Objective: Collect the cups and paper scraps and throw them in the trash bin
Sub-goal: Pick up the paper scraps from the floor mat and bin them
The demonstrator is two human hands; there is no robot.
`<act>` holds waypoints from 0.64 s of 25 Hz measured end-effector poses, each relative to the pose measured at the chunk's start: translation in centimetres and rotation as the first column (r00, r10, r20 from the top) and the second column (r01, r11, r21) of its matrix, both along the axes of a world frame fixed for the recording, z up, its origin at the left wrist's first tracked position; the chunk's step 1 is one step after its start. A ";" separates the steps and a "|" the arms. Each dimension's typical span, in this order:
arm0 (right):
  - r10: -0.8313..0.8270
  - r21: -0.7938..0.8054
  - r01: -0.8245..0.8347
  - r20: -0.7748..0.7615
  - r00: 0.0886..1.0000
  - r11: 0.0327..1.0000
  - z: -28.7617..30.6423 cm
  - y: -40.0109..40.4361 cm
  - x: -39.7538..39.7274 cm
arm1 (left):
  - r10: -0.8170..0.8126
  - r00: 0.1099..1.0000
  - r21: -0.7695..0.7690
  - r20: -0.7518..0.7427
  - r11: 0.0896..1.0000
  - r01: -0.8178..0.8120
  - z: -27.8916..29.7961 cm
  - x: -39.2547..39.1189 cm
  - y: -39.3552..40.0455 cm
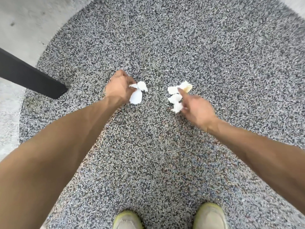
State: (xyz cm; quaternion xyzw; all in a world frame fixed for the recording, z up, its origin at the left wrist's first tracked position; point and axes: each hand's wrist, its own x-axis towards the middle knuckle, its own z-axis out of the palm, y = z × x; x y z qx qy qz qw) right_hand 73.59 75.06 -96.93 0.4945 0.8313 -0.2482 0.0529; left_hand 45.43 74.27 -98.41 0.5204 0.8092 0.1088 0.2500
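I look down at a speckled grey round rug [165, 38]. My left hand [118, 87] is closed on crumpled white paper scraps [137, 92] that stick out to its right. My right hand [195, 108] is blurred by motion, its fingers curled on a white crumpled paper scrap [176, 104]. Just beyond its fingertips lies another crumpled scrap [179, 88], white with a tan patch, on the rug. No cups and no trash bin are in view.
A black furniture leg [31, 76] slants in from the left and stands at the rug's edge. Pale concrete floor [21, 22] surrounds the rug. My two shoes [168, 219] show at the bottom edge.
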 end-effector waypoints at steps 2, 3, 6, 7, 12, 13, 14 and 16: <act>-0.053 0.016 0.052 0.056 0.997 0.999 0.4 3.8 -0.3 | -0.006 0.998 -0.016 0.070 1.000 0.007 0.3 0.5 0.4; -0.046 0.013 0.045 0.090 0.995 0.999 0.4 5.1 -0.6 | -0.028 0.998 -0.039 0.055 0.999 0.030 0.4 0.8 0.6; 0.030 -0.018 -0.027 0.183 0.983 0.999 -0.2 6.9 -1.9 | -0.077 0.997 -0.088 -0.002 0.993 0.076 0.2 1.1 0.8; 0.032 -0.033 -0.027 0.193 0.981 0.999 -0.6 7.1 -2.1 | -0.085 0.996 -0.094 -0.002 0.992 0.084 0.0 1.2 0.7; -0.125 0.081 0.116 0.119 0.985 0.990 -2.3 6.0 -1.3 | -0.100 0.994 -0.096 -0.052 0.991 0.094 -0.8 1.1 -0.9; -0.149 0.052 0.144 0.104 0.983 0.988 -2.4 5.4 -0.9 | -0.104 0.993 -0.098 -0.053 0.990 0.099 -0.9 1.1 -1.2; -0.139 0.034 0.136 0.095 0.986 0.990 -2.4 4.7 -0.6 | -0.114 0.992 -0.104 -0.049 0.989 0.109 -0.9 1.2 -1.6; -0.068 0.071 0.060 0.115 0.991 0.996 -1.6 3.5 0.2 | -0.134 0.990 -0.117 -0.038 0.985 0.129 -0.2 1.5 -2.4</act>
